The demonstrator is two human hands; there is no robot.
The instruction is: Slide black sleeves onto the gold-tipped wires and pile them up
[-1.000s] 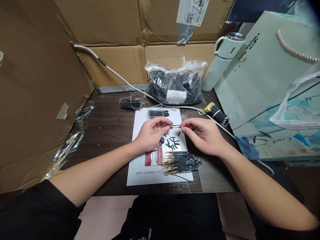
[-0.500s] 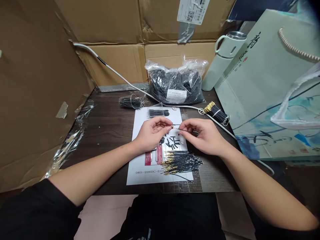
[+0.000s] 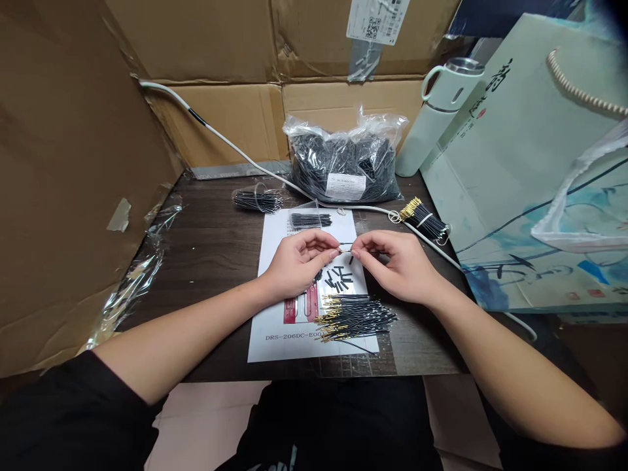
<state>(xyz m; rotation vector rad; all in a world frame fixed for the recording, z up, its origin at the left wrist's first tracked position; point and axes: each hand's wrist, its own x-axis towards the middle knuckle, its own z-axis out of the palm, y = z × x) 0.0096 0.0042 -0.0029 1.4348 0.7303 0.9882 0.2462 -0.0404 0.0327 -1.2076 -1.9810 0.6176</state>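
Over a white printed sheet (image 3: 275, 327) on the dark desk, my left hand (image 3: 298, 265) and my right hand (image 3: 398, 265) meet fingertip to fingertip. Between them runs a thin black wire (image 3: 345, 249); my right hand pinches it, and my left fingers pinch something small at its end, too small to make out. Several short black sleeve pieces (image 3: 338, 280) lie scattered on the sheet just below the hands. Nearer to me lies a loose pile of black wires with gold tips (image 3: 354, 316).
A clear bag of black parts (image 3: 346, 167) stands at the back, with small wire bundles (image 3: 259, 200) (image 3: 311, 220) and a banded gold-tipped bundle (image 3: 424, 221) around it. A white cable (image 3: 226, 145) crosses the desk. A pale flask (image 3: 437, 111) and paper bag (image 3: 530, 170) stand right; cardboard walls enclose the left and back.
Both hands stay together over the sheet with only slight finger movement on the wire. The view has shifted a little.
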